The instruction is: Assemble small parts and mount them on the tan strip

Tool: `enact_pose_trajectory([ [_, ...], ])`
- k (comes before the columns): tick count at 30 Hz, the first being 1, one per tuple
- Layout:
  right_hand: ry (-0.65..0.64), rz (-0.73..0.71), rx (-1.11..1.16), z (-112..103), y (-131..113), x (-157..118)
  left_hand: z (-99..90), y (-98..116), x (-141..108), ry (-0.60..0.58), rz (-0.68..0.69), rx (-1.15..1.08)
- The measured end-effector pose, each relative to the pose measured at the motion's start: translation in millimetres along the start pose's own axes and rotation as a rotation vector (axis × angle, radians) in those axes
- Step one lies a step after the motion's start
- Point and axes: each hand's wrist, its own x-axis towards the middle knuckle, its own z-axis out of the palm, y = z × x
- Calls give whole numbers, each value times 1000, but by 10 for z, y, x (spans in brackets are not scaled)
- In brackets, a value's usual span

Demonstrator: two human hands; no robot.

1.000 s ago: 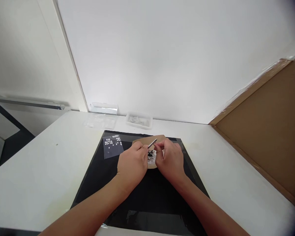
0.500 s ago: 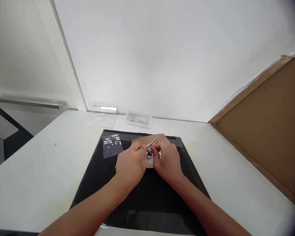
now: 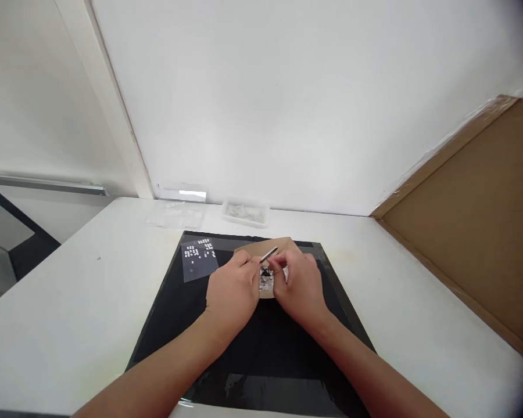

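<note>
Pinching the thin strip [image 3: 269, 254] b/w thumb and fingers, my L hand [image 3: 233, 281] has it angled up to the far right, pale along one side, dark along the other. My R hand [image 3: 300, 284] is right beside it, thumb and index tips together; can't tell if there's a tiny pc. b/w them.

What's changed: a sec ago those R tips were up by the strip's far end; now they've slid down and left, close to where L grips. Hardly any shift in the last half sec, and L's hold is the same. I'd say that puts both hands on one small spot, w/ L steadying and R doing the fine work.

Under the strip, in the gap b/w my hands: white & black bits [image 3: 266, 285] on a brown sheet [image 3: 283, 244]. Just left of L, a dark sheet [image 3: 198, 270] w/ small white pcs. [image 3: 208, 246] on it. All that's on the black mat [image 3: 261, 342], on the white counter [image 3: 70, 313]. Far side, by the wall: a clear tray [image 3: 246, 222] w/ bits in it.
</note>
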Motion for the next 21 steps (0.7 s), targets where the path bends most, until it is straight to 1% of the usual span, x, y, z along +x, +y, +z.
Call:
enact_pose_trajectory([
  [2, 26, 20, 12, 0, 8, 1, 2, -1, 3, 12, -6, -11],
  [7, -22, 2, 33, -10, 29, -3, 5, -12, 5, -3, -12, -45],
  [14, 42, 53, 102, -76, 88, 31, 24, -29, 1, 39, -7, -92],
  [21, -3, 67, 179, -95, 100, 18, 55, -54, -6, 59, -8, -148],
])
